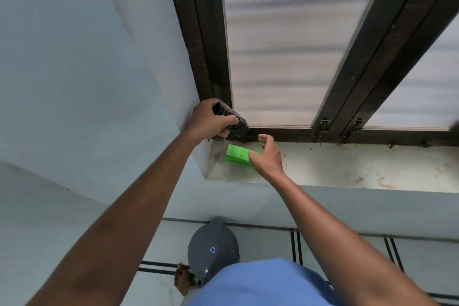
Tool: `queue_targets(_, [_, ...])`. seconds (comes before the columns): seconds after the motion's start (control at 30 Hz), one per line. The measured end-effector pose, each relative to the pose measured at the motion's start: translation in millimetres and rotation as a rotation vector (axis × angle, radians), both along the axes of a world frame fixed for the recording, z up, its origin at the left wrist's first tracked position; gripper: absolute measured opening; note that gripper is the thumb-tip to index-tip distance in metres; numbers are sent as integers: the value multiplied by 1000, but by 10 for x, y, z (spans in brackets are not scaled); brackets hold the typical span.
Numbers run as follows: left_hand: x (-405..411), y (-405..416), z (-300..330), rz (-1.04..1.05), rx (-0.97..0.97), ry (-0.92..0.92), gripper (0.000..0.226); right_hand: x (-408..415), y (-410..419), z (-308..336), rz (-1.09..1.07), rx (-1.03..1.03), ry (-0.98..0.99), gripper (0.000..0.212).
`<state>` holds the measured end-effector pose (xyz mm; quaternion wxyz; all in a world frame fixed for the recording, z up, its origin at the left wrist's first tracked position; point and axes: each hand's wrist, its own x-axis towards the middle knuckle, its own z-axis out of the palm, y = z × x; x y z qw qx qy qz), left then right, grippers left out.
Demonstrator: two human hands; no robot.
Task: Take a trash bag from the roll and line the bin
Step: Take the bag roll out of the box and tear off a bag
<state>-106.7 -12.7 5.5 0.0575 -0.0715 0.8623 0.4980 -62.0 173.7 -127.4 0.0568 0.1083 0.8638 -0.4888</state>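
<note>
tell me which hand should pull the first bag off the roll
Right. The left hand already grips the black roll above the sill, so its grip is taken. The right hand is open and empty, just beside the roll.

The person wears a blue shirt (268, 283); both forearms and one foot (182, 281) are bare.

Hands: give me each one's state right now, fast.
Left hand: gripping the black trash bag roll above the window sill.
Right hand: open, holding nothing, fingers spread over the green box.
</note>
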Motion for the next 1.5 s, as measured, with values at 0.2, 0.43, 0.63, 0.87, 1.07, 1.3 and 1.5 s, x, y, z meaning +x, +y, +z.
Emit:
queue_targets(0.2, [-18,69,-162,-57,4,-86,32,207,47,13,109,-64,99,100])
queue_targets(0.43, [65,199,-262,-113,86,-129,70,156,101,265,156,-156,198,60])
queue_targets(0.63, [209,234,-387,-107,149,-214,56,200,96,311,-13,-488,84,34])
queue_targets(0.87, [234,320,-621,-10,268,-245,38,253,45,338,-74,-519,37,33])
queue_targets(1.07, [237,340,-733,23,311,-261,44,219,40,302,-169,-603,-86,50])
queue_targets(1.3, [351,359,-759,35,426,-311,48,254,51,341,-178,-703,-95,43])
queue_targets(1.5, [439,330,-683,91,713,-389,41,307,126,299,-350,-834,-200,42])
